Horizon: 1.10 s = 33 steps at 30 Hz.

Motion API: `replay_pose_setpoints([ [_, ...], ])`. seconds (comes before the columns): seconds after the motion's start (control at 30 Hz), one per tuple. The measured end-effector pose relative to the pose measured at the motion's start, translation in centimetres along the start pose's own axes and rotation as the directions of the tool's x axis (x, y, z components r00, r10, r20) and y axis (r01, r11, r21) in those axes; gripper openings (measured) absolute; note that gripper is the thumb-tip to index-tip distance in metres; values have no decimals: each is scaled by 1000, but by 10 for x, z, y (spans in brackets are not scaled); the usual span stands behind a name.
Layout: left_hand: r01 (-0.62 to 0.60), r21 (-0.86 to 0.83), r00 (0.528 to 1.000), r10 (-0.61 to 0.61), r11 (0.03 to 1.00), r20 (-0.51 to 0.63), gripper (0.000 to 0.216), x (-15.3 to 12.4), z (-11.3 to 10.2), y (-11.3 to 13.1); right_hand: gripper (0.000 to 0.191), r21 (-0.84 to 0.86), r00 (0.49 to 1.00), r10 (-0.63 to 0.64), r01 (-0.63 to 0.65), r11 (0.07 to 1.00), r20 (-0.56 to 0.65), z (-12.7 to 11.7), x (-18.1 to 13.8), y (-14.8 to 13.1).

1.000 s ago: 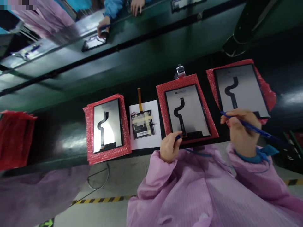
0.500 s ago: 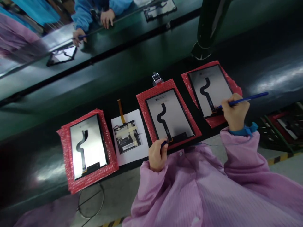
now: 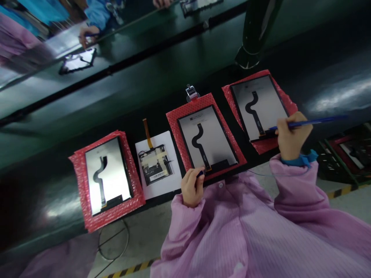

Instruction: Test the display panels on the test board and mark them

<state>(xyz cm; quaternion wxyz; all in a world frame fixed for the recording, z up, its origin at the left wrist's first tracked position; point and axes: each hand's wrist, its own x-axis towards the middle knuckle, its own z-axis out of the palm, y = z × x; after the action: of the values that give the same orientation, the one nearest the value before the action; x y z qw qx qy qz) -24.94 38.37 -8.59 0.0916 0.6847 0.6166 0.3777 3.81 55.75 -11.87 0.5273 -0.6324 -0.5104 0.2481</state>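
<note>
My right hand [image 3: 292,137] is closed around a blue pen [image 3: 321,120]. The pen's tip points at the lower end of a black flex cable [image 3: 256,121] on the right display panel [image 3: 269,104]; whether it touches is too small to tell. My left hand [image 3: 191,188] pinches a small dark-blue piece [image 3: 199,173], mostly covered by the fingers and possibly a pen cap. It is beside the lower left corner of the middle display panel [image 3: 216,141], which bears a similar cable. Both panels lie on red bubble wrap [image 3: 173,121].
Further left are a circuit module [image 3: 156,164] with an orange ribbon on white paper [image 3: 172,185], and another panel [image 3: 116,185] on stacked red wrap. A metal clip [image 3: 191,92] stands behind the middle panel. A dark post [image 3: 253,38] rises behind; a co-worker's hand [image 3: 88,34] is across the bench.
My right hand and the pen have shifted slightly right, the pen tip still near the cable end. My left hand has hardly moved. Across the bench, the co-worker's hands have moved apart.
</note>
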Motion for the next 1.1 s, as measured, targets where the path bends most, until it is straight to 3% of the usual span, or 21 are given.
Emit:
replay_pose_setpoints([
  [0.07, 14, -44, 999, -16, 999, -42, 20, -1, -2, 7, 30, 214, 996, 82, -75, 974, -28, -2, -13, -17],
  [0.1, 37, -69, 998, -40, 997, -44, 21, -1, -3, 13, 26, 343, 993, 120, -119, 932, 19, -2, -22, -27],
  [0.17, 119, -134, 993, -120, 984, 3, 26, 0, -4, 25, 25, 572, 959, 129, -256, 780, 254, 0, -42, -48],
  [0.23, 222, -209, 974, -207, 952, 89, 34, 2, -4, 37, 32, 614, 822, 37, -453, 647, 568, 4, -62, -68],
  [0.3, 298, -284, 951, -258, 911, 170, 41, 5, -3, 44, 36, 542, 650, -29, -608, 581, 760, 10, -79, -84],
  [0.33, 319, -318, 943, -266, 893, 200, 44, 6, -3, 46, 36, 507, 597, -34, -648, 569, 802, 13, -86, -91],
  [0.4, 339, -368, 934, -263, 866, 242, 48, 6, -2, 46, 36, 461, 551, -26, -672, 579, 834, 19, -94, -100],
  [0.57, 363, -389, 920, -258, 847, 295, 52, 4, -5, 45, 37, 365, 457, -76, -588, 722, 886, 31, -101, -112],
  [0.73, 428, -424, 889, -287, 798, 357, 54, 7, -11, 50, 25, 374, 440, -217, -309, 875, 872, 38, -112, -118],
  [1.0, 640, -577, 769, -422, 508, 481, 62, 12, -16, 58, 27, 404, 313, -361, -82, 911, 878, 52, -115, -130],
  [1.03, 641, -553, 767, -426, 532, 480, 63, 16, -18, 56, 26, 405, 307, -369, -57, 913, 877, 55, -111, -132],
  [1.1, 586, -430, 799, -404, 687, 445, 63, 27, -26, 50, 24, 392, 333, -358, -41, 919, 872, 63, -97, -134],
])
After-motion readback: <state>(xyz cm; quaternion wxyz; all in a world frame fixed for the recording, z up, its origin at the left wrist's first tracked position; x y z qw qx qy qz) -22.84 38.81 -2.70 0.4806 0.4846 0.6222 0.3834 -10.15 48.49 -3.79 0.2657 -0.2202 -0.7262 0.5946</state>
